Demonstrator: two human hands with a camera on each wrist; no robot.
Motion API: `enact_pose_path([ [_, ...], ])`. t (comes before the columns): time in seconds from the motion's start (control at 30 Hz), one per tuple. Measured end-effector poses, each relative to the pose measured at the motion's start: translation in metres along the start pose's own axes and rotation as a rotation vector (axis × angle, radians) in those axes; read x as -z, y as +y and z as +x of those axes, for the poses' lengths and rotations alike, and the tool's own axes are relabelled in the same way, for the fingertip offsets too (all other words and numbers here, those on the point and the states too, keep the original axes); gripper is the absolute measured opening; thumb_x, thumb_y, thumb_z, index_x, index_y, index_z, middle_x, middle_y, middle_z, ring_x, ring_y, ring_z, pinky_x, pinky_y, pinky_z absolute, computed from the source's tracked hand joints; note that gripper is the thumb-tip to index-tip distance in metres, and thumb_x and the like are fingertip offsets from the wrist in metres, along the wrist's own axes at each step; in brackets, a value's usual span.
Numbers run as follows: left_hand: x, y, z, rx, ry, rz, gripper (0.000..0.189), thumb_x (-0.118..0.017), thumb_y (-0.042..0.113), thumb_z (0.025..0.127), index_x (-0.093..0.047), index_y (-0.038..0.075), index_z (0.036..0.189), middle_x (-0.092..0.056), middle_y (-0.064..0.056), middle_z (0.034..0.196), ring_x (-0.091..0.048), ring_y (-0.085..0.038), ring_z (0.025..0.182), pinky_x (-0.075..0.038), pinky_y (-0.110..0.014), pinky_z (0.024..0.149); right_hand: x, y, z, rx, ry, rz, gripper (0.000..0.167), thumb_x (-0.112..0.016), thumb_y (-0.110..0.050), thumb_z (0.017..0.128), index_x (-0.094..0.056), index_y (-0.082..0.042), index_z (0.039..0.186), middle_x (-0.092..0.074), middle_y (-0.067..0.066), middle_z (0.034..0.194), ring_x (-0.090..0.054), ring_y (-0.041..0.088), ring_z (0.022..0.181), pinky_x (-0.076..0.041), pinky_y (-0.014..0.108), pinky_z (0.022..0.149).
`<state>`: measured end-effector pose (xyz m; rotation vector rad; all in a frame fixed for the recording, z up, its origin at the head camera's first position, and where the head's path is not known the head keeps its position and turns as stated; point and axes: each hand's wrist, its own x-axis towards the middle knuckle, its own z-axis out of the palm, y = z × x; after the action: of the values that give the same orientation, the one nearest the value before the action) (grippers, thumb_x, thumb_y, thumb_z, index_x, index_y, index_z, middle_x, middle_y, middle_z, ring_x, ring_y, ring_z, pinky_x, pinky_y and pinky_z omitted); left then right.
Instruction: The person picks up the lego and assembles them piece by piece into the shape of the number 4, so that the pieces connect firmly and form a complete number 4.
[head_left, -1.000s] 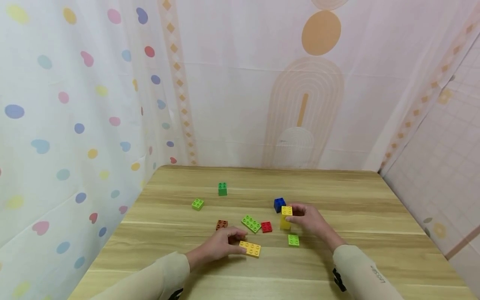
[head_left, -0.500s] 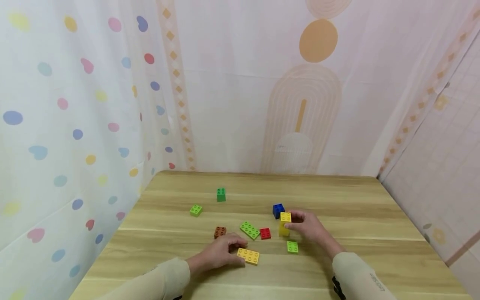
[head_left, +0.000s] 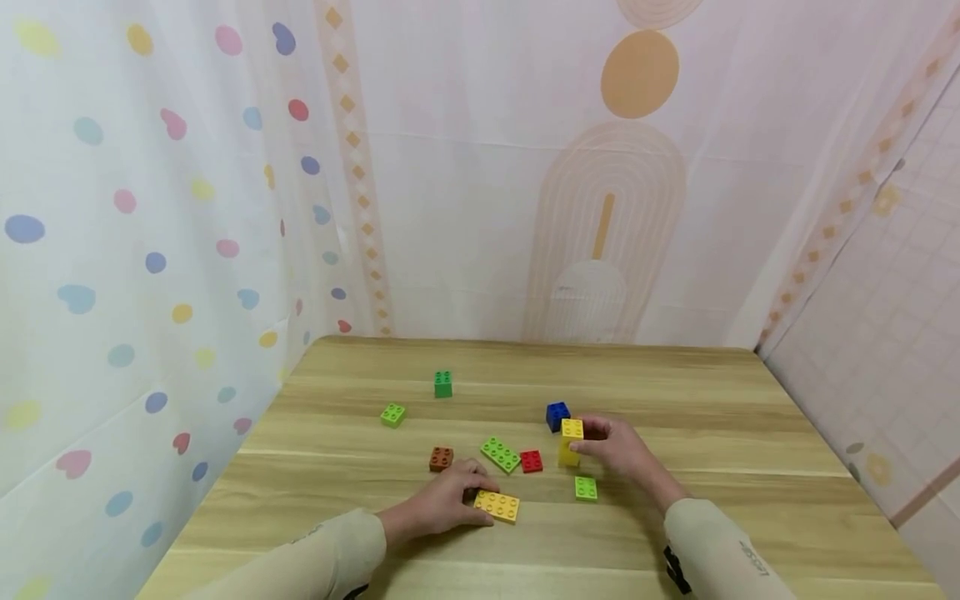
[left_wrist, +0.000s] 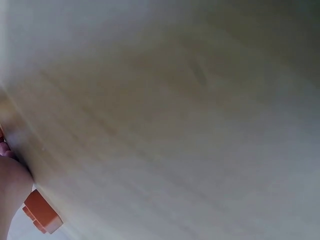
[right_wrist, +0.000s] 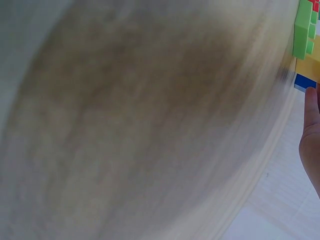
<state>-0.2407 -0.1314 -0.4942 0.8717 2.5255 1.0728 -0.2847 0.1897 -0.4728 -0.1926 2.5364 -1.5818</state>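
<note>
My right hand (head_left: 618, 448) holds a tall yellow building brick (head_left: 571, 443) upright, thumb on its near side and fingers behind it. A blue brick (head_left: 557, 416) stands just behind that one. Thumb and index finger of my left hand (head_left: 441, 500) grip the left end of a flat yellow brick (head_left: 498, 506) with two rows of studs. A brown brick (head_left: 441, 458) lies just beyond the left fingers; in the left wrist view the same brown brick (left_wrist: 43, 212) shows beside the hand. The right wrist view catches only the edge of the right hand (right_wrist: 312, 135) beside the tall yellow brick (right_wrist: 309, 69).
A long lime brick (head_left: 500, 455) and a red brick (head_left: 532, 461) lie between the hands. One small lime brick (head_left: 586, 488) is near the right wrist, another lime brick (head_left: 392, 415) far left. A green brick (head_left: 443, 383) stands toward the wooden table's (head_left: 675, 375) back; curtains hang behind.
My left thumb and fingers have closed in on the left end of the flat yellow brick. The right hand stays at the tall yellow brick. The head view has tilted slightly.
</note>
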Motion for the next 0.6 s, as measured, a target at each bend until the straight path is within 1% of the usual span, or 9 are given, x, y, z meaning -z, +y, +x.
enact_pose_path([
  [0.13,0.001,0.001,0.002,0.0,-0.011,0.01,0.036,-0.08,0.032,0.085,-0.072,0.015,0.116,-0.055,0.009,0.109,-0.05,-0.008,0.102,-0.042,-0.03,0.092,0.001,0.001,0.001,0.009,-0.003,0.005,0.041,-0.08,-0.022,0.085,-0.068,-0.006,0.121,-0.069,0.001,0.109,-0.062,0.018,0.101,-0.051,0.04,0.091],
  [0.3,0.004,0.001,0.007,0.005,-0.02,-0.005,0.035,-0.08,0.032,0.085,-0.073,0.016,0.116,-0.059,0.011,0.107,-0.052,-0.007,0.1,-0.043,-0.029,0.09,0.001,0.004,0.001,0.005,0.013,-0.001,0.039,-0.08,-0.021,0.085,-0.069,-0.006,0.12,-0.069,0.0,0.107,-0.062,0.018,0.1,-0.051,0.04,0.09],
  [0.4,0.005,0.001,0.008,0.028,-0.017,-0.029,0.035,-0.079,0.032,0.085,-0.073,0.017,0.116,-0.061,0.013,0.105,-0.054,-0.007,0.097,-0.044,-0.029,0.087,0.001,0.005,0.0,0.001,0.012,-0.003,0.038,-0.08,-0.021,0.085,-0.069,-0.007,0.119,-0.069,0.0,0.107,-0.062,0.018,0.099,-0.051,0.04,0.09],
  [0.5,0.008,0.002,0.01,0.062,0.003,-0.06,0.033,-0.079,0.031,0.086,-0.073,0.019,0.115,-0.064,0.012,0.105,-0.056,-0.007,0.095,-0.046,-0.029,0.083,0.0,0.005,0.0,0.005,0.006,-0.001,0.04,-0.08,-0.023,0.085,-0.069,-0.007,0.12,-0.069,0.0,0.108,-0.062,0.017,0.099,-0.051,0.04,0.089],
  [0.6,0.013,0.005,0.013,0.089,0.049,-0.085,0.031,-0.079,0.03,0.086,-0.073,0.019,0.115,-0.066,0.009,0.107,-0.058,-0.009,0.094,-0.048,-0.029,0.08,0.0,0.003,0.001,0.009,0.009,0.0,0.042,-0.08,-0.026,0.085,-0.069,-0.008,0.121,-0.069,0.0,0.109,-0.061,0.017,0.1,-0.051,0.04,0.09],
])
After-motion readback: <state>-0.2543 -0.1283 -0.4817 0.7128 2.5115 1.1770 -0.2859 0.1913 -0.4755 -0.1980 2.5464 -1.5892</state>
